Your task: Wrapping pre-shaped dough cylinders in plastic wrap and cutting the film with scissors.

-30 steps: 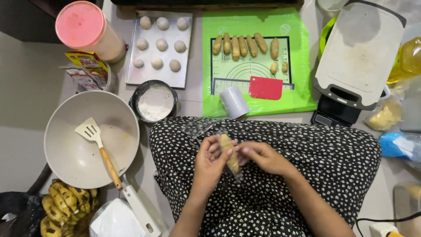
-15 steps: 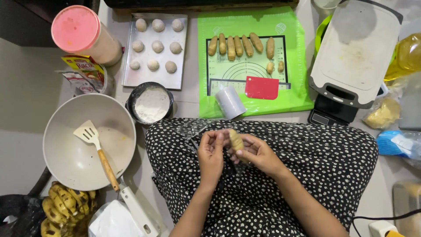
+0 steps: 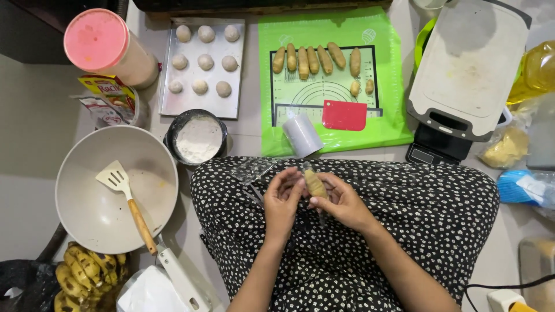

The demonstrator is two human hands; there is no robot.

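Over my lap, my left hand and my right hand meet around one tan dough roll, which stands nearly upright between the fingertips of both. A clear plastic sheet lies on my black dotted dress just left of the hands. Beyond my knees a green silicone mat carries several finished dough rolls, two small dough pieces and a red scraper.
A metal tray with several dough balls sits at the back left, a small bowl of flour before it. A white pan holds a spatula. Bananas, a pink-lidded jar, a roll of plastic wrap, a cutting board on a scale.
The dough roll has been turned between my fingers and raised slightly. My hands have stayed over my lap, shifting a little to the right.
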